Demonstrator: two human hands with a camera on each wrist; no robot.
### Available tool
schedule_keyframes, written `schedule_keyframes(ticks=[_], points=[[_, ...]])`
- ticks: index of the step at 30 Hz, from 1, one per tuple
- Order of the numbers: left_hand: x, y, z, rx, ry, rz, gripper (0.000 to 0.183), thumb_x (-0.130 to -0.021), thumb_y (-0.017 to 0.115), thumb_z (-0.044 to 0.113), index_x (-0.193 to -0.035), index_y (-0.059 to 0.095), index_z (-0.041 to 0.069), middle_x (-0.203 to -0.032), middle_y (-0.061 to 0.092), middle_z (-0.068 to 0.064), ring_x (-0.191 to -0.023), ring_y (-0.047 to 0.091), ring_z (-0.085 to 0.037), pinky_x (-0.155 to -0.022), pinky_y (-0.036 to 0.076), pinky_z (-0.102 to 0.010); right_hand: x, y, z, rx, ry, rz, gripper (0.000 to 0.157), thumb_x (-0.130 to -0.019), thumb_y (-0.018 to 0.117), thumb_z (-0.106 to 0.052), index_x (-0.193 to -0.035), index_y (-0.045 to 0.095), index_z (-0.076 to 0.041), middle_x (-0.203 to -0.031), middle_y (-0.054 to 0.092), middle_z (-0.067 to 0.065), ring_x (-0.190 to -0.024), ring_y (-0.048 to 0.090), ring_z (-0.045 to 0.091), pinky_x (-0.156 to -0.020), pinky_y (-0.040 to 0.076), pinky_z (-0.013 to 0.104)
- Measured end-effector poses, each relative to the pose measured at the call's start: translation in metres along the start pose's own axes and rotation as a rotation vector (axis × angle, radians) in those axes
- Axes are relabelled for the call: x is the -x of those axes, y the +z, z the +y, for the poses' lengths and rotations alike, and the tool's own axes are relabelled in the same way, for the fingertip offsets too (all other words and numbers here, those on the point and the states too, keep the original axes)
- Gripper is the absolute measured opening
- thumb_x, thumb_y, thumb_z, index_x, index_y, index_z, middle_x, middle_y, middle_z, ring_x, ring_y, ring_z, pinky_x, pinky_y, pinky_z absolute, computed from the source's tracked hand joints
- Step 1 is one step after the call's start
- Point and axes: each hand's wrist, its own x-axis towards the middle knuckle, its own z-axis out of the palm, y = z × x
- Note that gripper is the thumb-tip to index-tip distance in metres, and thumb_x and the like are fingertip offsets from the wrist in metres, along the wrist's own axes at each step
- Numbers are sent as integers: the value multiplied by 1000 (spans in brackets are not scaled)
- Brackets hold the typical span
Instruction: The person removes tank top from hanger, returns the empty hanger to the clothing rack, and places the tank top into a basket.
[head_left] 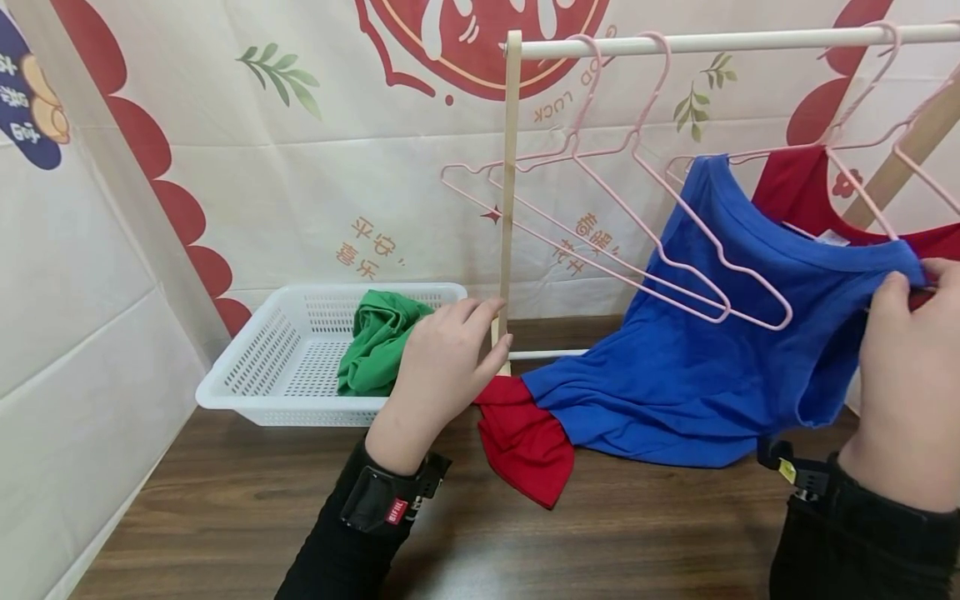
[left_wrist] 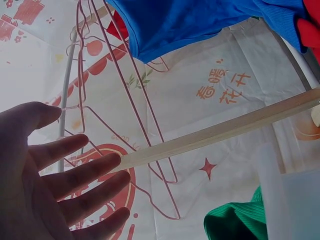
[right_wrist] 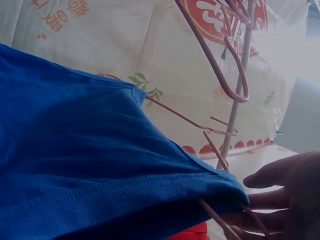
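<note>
A blue sleeveless top (head_left: pixel 720 333) hangs by its shoulders on a pink hanger (right_wrist: pixel 175 112), its lower part spread over the tabletop. My right hand (head_left: pixel 907 367) is at the top's right shoulder, thumb and fingers around the strap by the hanger's end. In the right wrist view, the fingers (right_wrist: pixel 270 220) reach behind that strap. My left hand (head_left: pixel 450 358) is held in front of the rack's wooden post (head_left: pixel 510 200), holding nothing; its fingers are spread in the left wrist view. A red garment (head_left: pixel 795 179) hangs behind the blue one, and red cloth (head_left: pixel 525 442) lies beside the blue hem.
A white basket (head_left: pixel 247 400) with green cloth (head_left: pixel 375 342) inside stands left of the rack. Bare pink hangers (head_left: pixel 615 200) hang from the white rail (head_left: pixel 712 42), in front of the blue top. A printed cloth backdrop (head_left: pixel 337 183) rises behind the brown tabletop (head_left: pixel 225 500).
</note>
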Motion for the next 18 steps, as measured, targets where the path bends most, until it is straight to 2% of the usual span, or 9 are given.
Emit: schedule_keyframes(ticks=[3,6,8,12,18], points=[[0,0,0,1,0,-4,35,-93,62,29,-122,65,9,-106,68,-7,-92,65,-22,-71,54,-33,-1,0,2,31,-38,-55,58,-101,25,-48,-154,28,-26,-155,33,7,-132,44,33,-104,32,45],[1,-1,-1,4,1,-8,36,-94,62,29,-123,65,9,-107,68,-7,-92,65,-21,-72,54,-33,2,-2,3,111,-103,-91,63,-103,22,-44,-153,27,-7,-151,34,22,-126,46,45,-100,35,54],[2,-2,-1,5,1,-10,36,-94,62,30,-123,65,9,-107,68,-7,-93,65,-21,-72,54,-33,4,-4,2,178,-138,-103,65,-103,21,-42,-151,24,1,-147,34,31,-121,45,53,-96,35,61],[3,-4,-1,8,5,-11,36,-94,62,29,-123,65,9,-108,68,-7,-92,65,-22,-72,54,-32,6,-3,-1,252,-166,-106,65,-104,22,-42,-150,25,4,-141,38,37,-116,44,58,-93,34,66],[4,-3,-2,8,13,0,35,-94,62,29,-122,65,9,-109,68,-8,-92,65,-22,-71,54,-33,6,3,0,149,-180,-55,61,-104,26,-41,-149,33,-1,-144,41,30,-122,47,52,-98,33,60]])
